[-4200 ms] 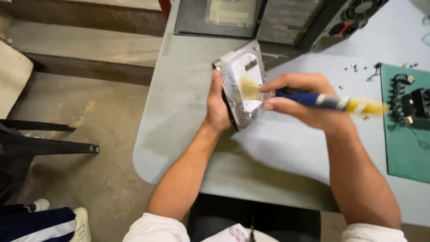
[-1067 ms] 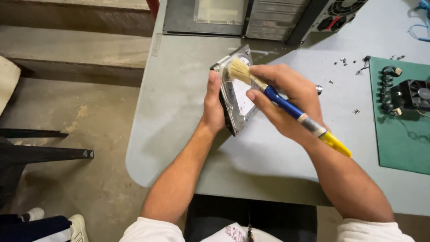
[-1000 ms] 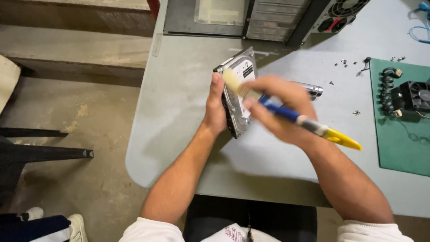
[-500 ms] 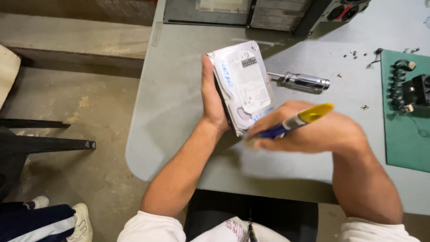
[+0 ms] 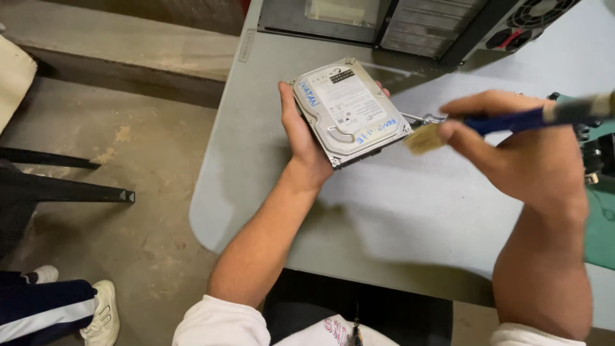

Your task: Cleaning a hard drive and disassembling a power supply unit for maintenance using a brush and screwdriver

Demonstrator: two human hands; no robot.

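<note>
My left hand (image 5: 300, 138) cups a silver hard drive (image 5: 349, 109) from its left edge, label side up and tilted toward me above the grey table (image 5: 256, 160). My right hand (image 5: 519, 150) grips a paintbrush with a blue handle (image 5: 506, 120) and pale bristles. The bristle tip hangs just right of the drive's lower right corner, a small gap away from it.
An open computer case (image 5: 410, 22) lies at the table's far edge. A green mat (image 5: 602, 224) with dark parts sits at the right. A metal cylinder peeks out behind the brush. Dark chair legs (image 5: 64, 186) and another person's white shoe (image 5: 102, 314) are on the floor at left.
The drive has been turned flat with its label up. My right hand pulled the brush off the drive and swung it out to the right.
</note>
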